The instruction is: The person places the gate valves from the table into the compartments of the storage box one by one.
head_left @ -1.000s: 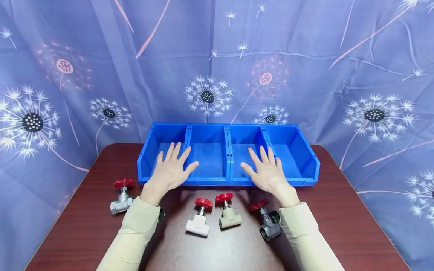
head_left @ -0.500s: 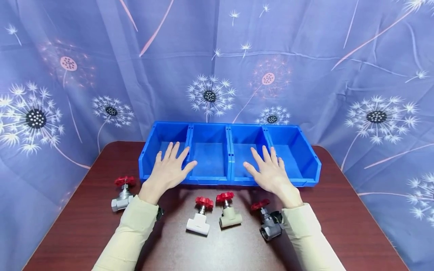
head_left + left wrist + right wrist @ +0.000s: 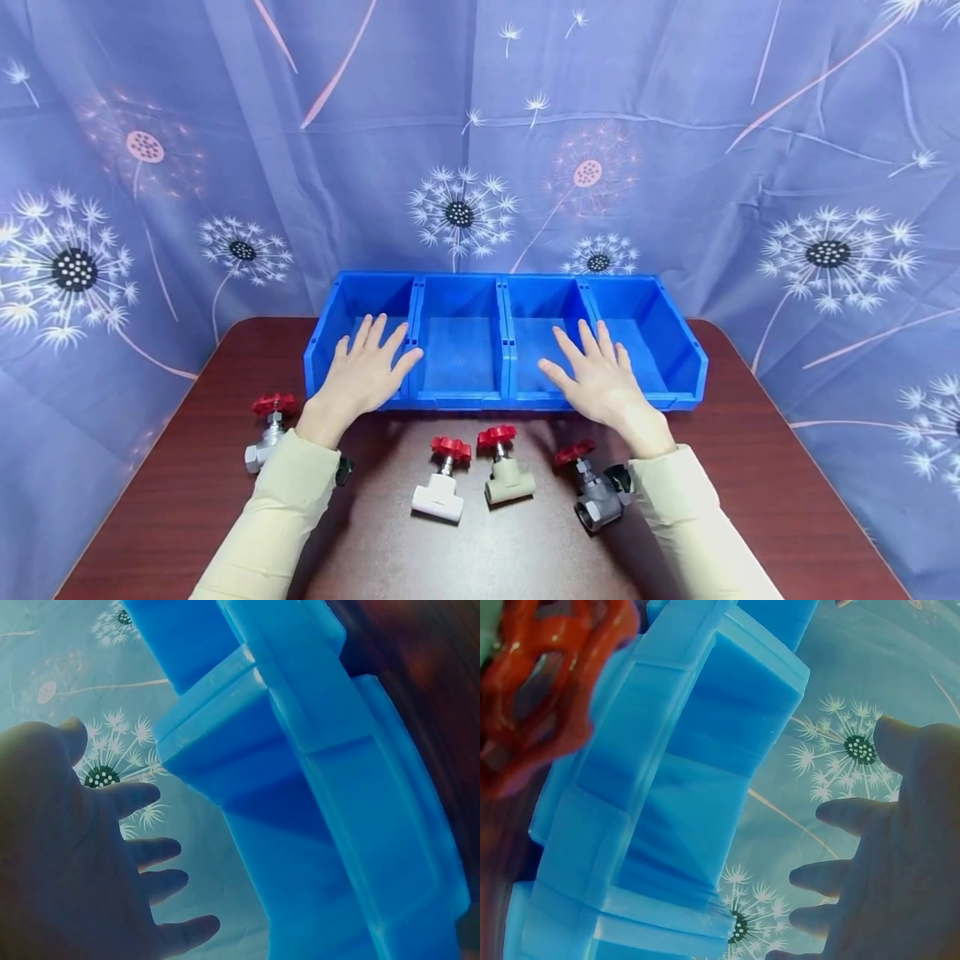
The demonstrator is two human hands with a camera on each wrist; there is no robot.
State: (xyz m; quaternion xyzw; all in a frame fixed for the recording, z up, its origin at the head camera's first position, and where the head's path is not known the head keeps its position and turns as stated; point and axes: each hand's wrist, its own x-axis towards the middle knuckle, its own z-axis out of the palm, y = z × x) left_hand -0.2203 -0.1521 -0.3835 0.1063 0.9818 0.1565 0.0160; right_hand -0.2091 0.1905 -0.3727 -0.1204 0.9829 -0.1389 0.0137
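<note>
My left hand (image 3: 360,377) hovers palm down with fingers spread over the leftmost compartment of the blue storage bin (image 3: 460,403). Over the third compartment and its right divider is my right hand (image 3: 600,385), also spread and holding nothing. Both wrist views show straight, parted fingers beside the bin's walls. In front of the bin lie a white valve (image 3: 438,497) and a beige valve (image 3: 510,482), each with a red handwheel. A dark grey valve (image 3: 597,502) is near my right wrist. Partly behind my left sleeve sits a silver valve (image 3: 262,447).
The bin has several compartments in a row along the back of the dark red-brown table (image 3: 780,500). Behind it hangs a blue-violet curtain (image 3: 525,225) with a dandelion print. A red handwheel (image 3: 547,682) looms close in the right wrist view.
My left hand has shifted a little to the left, and its sleeve covers more of the silver valve. The right hand has moved slightly right. The valves and bin stay put.
</note>
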